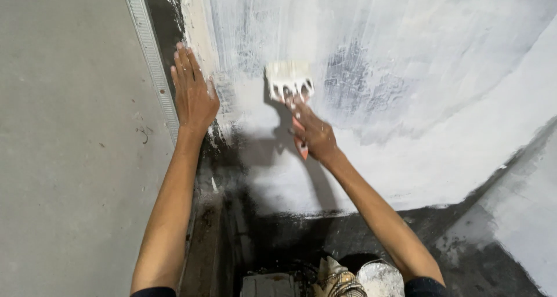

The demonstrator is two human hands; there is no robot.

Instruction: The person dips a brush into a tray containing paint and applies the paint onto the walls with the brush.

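- Firmly, a brush [289,79] was grasped by the right hand [313,133], its bristles pressed to the wall [441,71] amid wet white paint, near the wall's left edge.
- The left hand [193,94] was laid flat and released, fingers straight, on that edge beside a metal strip [152,59].
- A bucket [380,278] was seen below, by the floor.
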